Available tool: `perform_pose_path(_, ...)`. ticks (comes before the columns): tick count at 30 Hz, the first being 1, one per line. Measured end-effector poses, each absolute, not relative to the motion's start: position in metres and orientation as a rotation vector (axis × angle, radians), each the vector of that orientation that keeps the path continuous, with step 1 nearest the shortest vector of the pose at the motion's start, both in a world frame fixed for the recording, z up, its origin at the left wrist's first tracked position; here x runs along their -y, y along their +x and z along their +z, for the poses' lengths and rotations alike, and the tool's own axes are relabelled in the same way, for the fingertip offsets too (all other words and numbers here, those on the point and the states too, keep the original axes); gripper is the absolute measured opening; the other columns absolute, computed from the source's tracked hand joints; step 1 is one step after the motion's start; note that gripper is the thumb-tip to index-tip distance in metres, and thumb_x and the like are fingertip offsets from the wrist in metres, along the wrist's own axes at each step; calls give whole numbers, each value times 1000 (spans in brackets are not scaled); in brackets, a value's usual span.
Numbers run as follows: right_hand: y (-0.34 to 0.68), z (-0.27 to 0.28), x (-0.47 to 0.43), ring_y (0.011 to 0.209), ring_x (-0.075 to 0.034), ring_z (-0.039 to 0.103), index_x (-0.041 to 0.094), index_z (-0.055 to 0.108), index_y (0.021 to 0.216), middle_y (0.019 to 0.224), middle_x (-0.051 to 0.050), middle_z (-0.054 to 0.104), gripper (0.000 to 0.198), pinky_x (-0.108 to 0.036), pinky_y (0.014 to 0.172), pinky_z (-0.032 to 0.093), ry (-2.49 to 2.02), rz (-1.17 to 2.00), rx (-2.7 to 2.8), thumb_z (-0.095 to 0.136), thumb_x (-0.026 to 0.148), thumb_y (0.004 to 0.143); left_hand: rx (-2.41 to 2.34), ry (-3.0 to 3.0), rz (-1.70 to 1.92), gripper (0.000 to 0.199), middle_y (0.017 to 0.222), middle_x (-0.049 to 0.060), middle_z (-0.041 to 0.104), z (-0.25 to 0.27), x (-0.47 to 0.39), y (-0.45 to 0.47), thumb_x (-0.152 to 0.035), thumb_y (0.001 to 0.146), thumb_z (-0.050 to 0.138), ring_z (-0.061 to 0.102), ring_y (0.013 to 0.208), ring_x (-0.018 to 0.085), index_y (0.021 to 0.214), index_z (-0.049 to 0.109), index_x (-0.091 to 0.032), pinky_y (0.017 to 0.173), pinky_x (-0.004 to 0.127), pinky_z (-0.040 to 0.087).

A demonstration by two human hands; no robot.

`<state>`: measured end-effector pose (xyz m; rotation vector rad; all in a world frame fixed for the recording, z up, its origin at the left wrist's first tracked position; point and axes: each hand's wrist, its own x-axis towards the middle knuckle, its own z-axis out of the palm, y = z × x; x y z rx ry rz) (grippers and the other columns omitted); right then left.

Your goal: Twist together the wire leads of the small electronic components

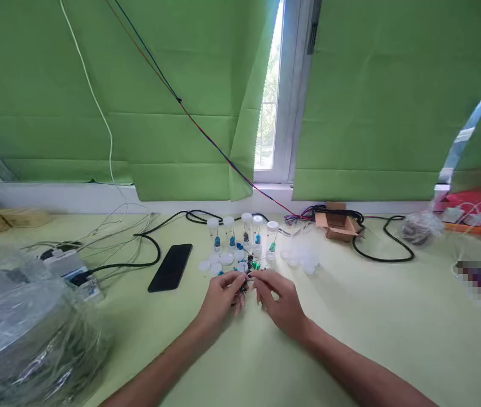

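My left hand (221, 295) and my right hand (280, 301) meet at the near side of a group of small parts. The fingertips of both hands are pinched close together over something small and dark, too small to make out. Just beyond them lie several small blue, black and green pieces (256, 264), some with thin wires. Behind these stands a row of clear plastic vials (258, 237) with white caps, each holding a small coloured piece. Round white lids (226, 259) lie flat to the left of the vials.
A black phone (170, 267) lies left of the vials. Plastic-wrapped bulk (24, 333) fills the near left. A power strip (64, 264) and cables run along the left. Clear plastic pieces (303, 249), an opened cardboard box (337, 225) and a black cable (386, 260) are on the right.
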<state>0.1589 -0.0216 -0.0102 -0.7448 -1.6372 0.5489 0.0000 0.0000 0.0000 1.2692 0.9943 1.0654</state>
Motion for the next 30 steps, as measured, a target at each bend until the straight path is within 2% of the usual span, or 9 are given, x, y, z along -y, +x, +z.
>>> perform_pose_path(4,158,-8,18,61,-13,58,22,67,111,74,-2,64,27,-28,65,50,-704,563,1700,45,20,96,-961,1265,1061,30,57,-3,54,0,-1,-1,-44,84,61,43,41,6,82,66,-15,38,18,33)
perform_pose_path(10,156,-7,22,58,-11,58,24,63,118,86,-4,69,30,-24,53,49,-630,778,1695,41,23,98,-925,1269,1024,31,55,-2,52,4,1,-1,-44,86,59,46,44,8,77,64,-14,40,19,36)
perform_pose_path(17,155,-6,22,60,-11,59,22,62,113,90,-5,69,25,-24,53,49,-616,919,1663,42,23,97,-907,1253,1004,32,55,-1,53,12,5,1,-43,86,58,48,45,8,78,64,-13,39,18,35)
perform_pose_path(21,155,-7,22,58,-11,58,20,63,106,81,-3,68,18,-24,54,49,-631,923,1633,49,21,94,-898,1244,1004,31,53,-1,53,14,6,2,-43,86,59,50,46,9,76,64,-14,39,18,35)
perform_pose_path(26,155,-8,21,54,-11,55,18,65,91,75,-2,62,8,-24,52,48,-696,823,1607,59,22,88,-932,1259,1018,30,49,-3,53,11,4,2,-43,85,60,44,40,8,76,63,-14,39,19,34)
perform_pose_path(30,155,-9,21,55,-11,53,18,65,81,68,-1,58,12,-25,53,47,-750,644,1647,59,24,89,-1005,1324,1034,31,48,-4,52,12,5,3,-45,83,61,42,38,8,76,63,-15,39,20,34)
